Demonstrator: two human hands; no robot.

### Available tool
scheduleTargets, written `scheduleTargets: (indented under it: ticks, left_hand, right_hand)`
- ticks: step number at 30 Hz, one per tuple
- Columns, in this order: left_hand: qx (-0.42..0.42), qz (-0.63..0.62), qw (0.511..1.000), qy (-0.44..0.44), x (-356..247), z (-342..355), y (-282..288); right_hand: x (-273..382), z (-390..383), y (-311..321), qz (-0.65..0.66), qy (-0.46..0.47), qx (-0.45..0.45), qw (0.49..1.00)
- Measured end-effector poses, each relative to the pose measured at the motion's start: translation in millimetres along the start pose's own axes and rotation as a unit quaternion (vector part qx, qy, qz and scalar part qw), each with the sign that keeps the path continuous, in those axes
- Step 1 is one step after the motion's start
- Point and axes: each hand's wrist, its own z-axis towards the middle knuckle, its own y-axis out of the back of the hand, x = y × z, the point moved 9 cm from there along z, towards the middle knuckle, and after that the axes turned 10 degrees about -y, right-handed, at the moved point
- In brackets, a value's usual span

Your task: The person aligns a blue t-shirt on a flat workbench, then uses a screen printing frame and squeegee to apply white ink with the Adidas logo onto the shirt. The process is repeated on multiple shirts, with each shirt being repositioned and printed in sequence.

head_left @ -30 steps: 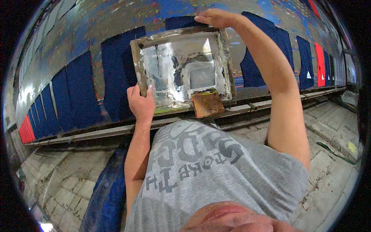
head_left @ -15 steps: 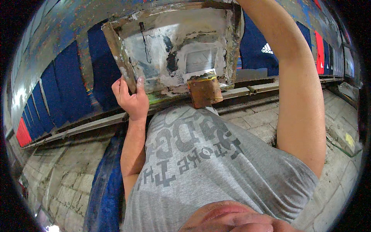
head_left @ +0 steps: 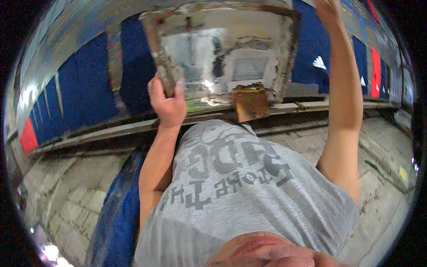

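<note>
A screen-printing frame (head_left: 156, 49) with worn, paint-smeared wooden sides stands at the top of the view, over the printing table. My left hand (head_left: 169, 104) is closed round the lower end of its left side, thumb on the near face. Its pale, stained mesh (head_left: 191, 55) bears a dark-edged rectangular window and black smears. At the frame's lower right edge sticks out a rusty brown block (head_left: 251, 104). My right arm reaches up past the frame's right side. My right hand (head_left: 328, 13) is smeared and cut off by the top edge, so its fingers are not readable.
Dark blue fabric panels (head_left: 84, 80) lie along the long table, with a red strip (head_left: 29, 135) at the left and another red strip (head_left: 376, 71) at the right. A white striped mark shows on the right panel. A metal rail (head_left: 98, 131) edges the table above a tiled floor (head_left: 75, 187).
The frame and my left hand have shifted right in the picture. My right arm has swung away from the frame's upper right corner, and part of that hand now shows.
</note>
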Motion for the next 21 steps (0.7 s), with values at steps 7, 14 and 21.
scheduleTargets:
  ticks: [7,14,21]
  left_hand:
    - [-0.006,-0.039,0.999,0.017,-14,8,8]
    - [-0.001,-0.052,0.999,-0.004,-30,60,6]
    - [-0.023,-0.064,0.997,0.036,-23,158,51]
  right_hand:
    - [-111,-288,-52,0.026,-0.396,-0.015,0.918]
    - [-96,-292,-74,0.255,-0.264,-0.045,0.929]
    - [36,-202,-46,0.345,-0.114,-0.036,0.931]
